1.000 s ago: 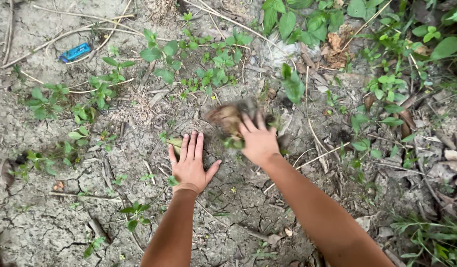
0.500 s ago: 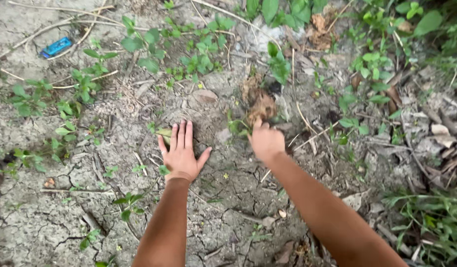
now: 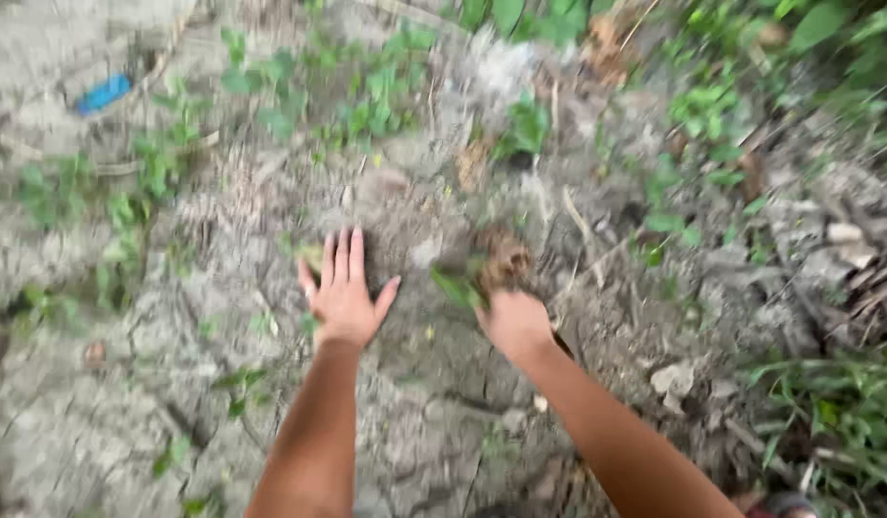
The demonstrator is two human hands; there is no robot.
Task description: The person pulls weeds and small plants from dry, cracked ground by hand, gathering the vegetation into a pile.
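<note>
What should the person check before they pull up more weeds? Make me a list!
1. Left hand flat on the cracked soil, fingers spread: ok.
2. Right hand closed on the brown clump with green leaves: looks ok, though the picture is blurred.
3. Clump free of the ground: cannot tell.
4. Sharp twigs or stones under the hands: cannot tell, too blurred.
5. Blue object lies well away from both hands: ok.
6. Sharp view of the work spot: not ok, the picture is smeared.

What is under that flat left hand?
The left hand lies flat, fingers spread, on cracked grey soil. A yellowish leaf shows beside its fingertips. Whatever lies beneath the palm is covered.
</note>
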